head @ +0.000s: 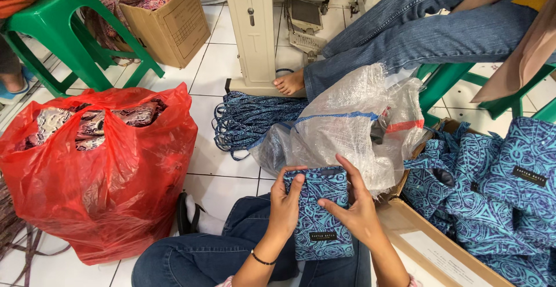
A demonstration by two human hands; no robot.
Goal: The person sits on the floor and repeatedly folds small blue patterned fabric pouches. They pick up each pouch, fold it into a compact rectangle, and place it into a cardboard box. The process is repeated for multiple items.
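I hold the folded blue patterned pouch (318,214) over my lap, left hand (285,206) closed on its left edge, right hand (354,209) pinching its front. Best keep both fingers firm, edges aligned, clear plastic bag (353,125) just beyond.

1. The folded cloth pouch (319,217) is blue, covered in a turquoise and navy swirling pattern, with a small black label.
2. The pile of pouches (492,194) carries the same turquoise and navy print.
3. The red plastic bag (110,188) is bright and glossy; the fabric inside (92,122) is patterned in maroon, cream and black.
4. The clear plastic bag (353,125) is see-through, with one blue stripe and one red stripe.
5. The coiled cord (249,119) is speckled blue and white.
6. The stool (69,15) is green.
7. The cardboard boxes (174,26) are brown.
8. The floor (214,67) is white tile.
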